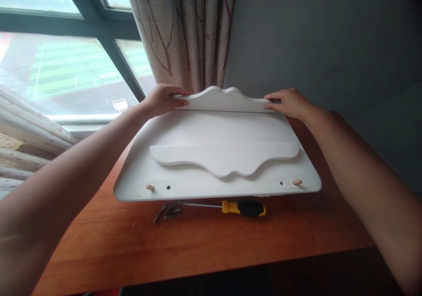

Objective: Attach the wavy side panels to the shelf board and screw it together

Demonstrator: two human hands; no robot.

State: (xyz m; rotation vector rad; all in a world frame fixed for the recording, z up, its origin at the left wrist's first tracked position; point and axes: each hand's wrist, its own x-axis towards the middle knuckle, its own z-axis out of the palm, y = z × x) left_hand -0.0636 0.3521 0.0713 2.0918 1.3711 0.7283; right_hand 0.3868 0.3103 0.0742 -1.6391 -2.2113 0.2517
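A white board with a wavy top edge (224, 99) stands upright along the far edge of a larger white panel (211, 126). My left hand (165, 100) pinches its left end between thumb and fingers, and my right hand (288, 102) grips the right end the same way. Flat on the panel lies a second wavy white board (227, 157), its curved edge toward me. Near the panel's front edge, a wooden dowel (150, 187) sticks up at the left and another dowel (297, 182) at the right, each beside a dark hole.
On the brown wooden table (211, 243), a yellow-and-black screwdriver (247, 208) lies before the panel, its tip by several metal screws (169, 211). Behind hangs a patterned curtain (184, 32), with a window (66, 71) at left and a grey wall (323, 45) at right.
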